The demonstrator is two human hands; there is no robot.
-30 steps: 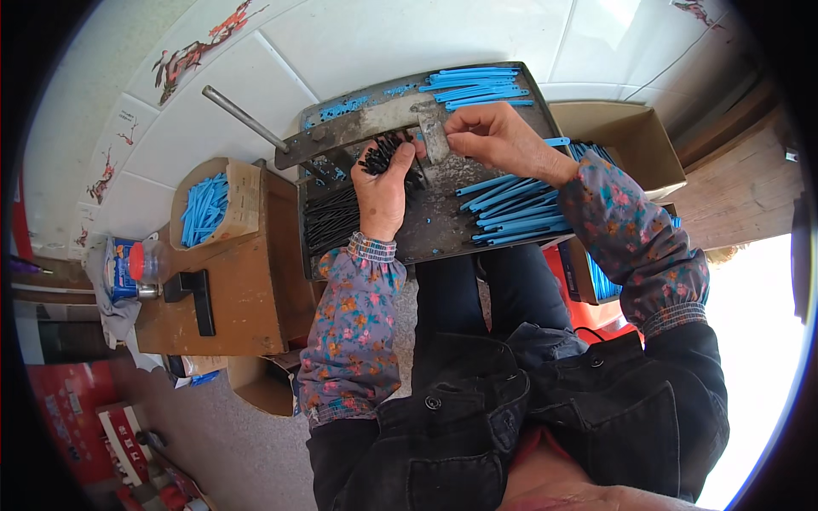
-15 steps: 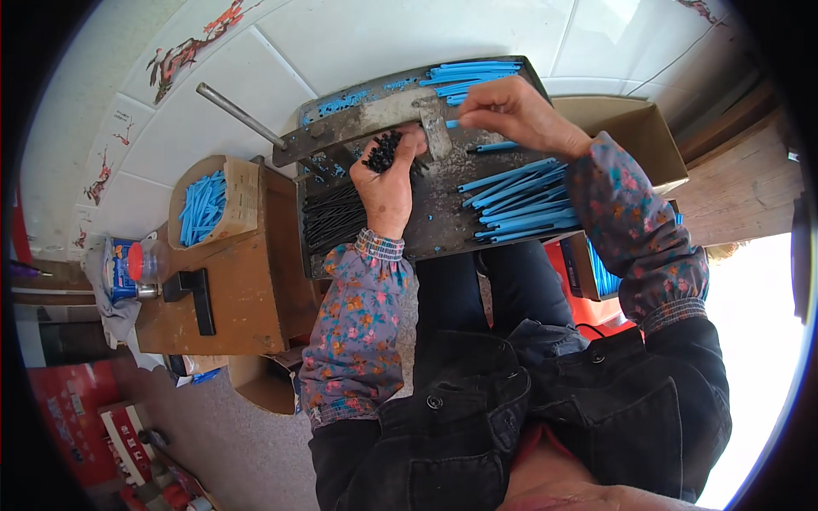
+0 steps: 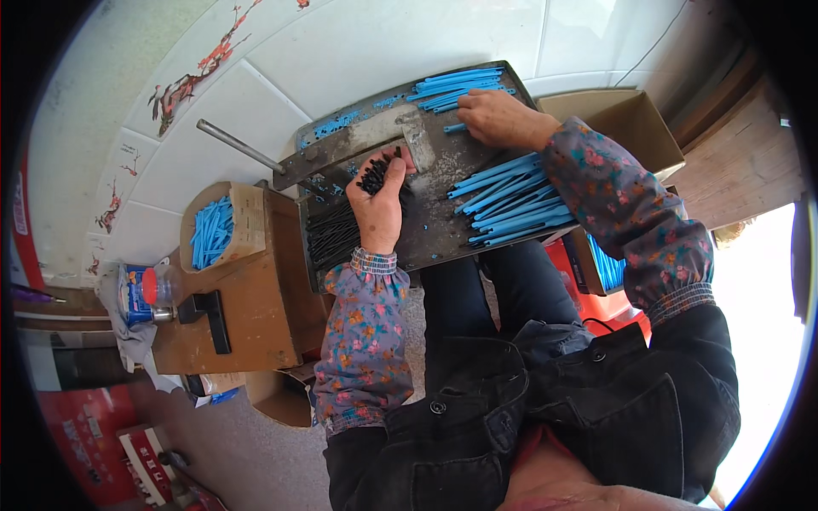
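My left hand point(image 3: 381, 204) is closed round a bunch of thin black sticks point(image 3: 375, 175), their ends showing above the thumb. It is over the left part of a dark metal tray point(image 3: 430, 230), beside a flat metal bar point(image 3: 341, 140). My right hand point(image 3: 503, 119) is closed, fingers down, over the right part of the tray. A short end of a blue tube point(image 3: 455, 129) sticks out at its fingertips; the rest is hidden under the hand. More black sticks point(image 3: 332, 232) lie left of my left hand. A pile of blue tubes point(image 3: 511, 200) lies below my right hand.
Further blue tubes point(image 3: 456, 83) lie at the tray's far edge, with blue scraps point(image 3: 336, 123) to the left. A metal rod point(image 3: 239, 145) juts out. A carton of blue pieces point(image 3: 247, 221) stands on a brown cabinet point(image 3: 264, 294). An open cardboard box point(image 3: 613, 115) stands right.
My right hand has come down nearer the tray, its fingers more closed. My left hand still grips the black sticks, turned slightly. The whole view has shifted a little.
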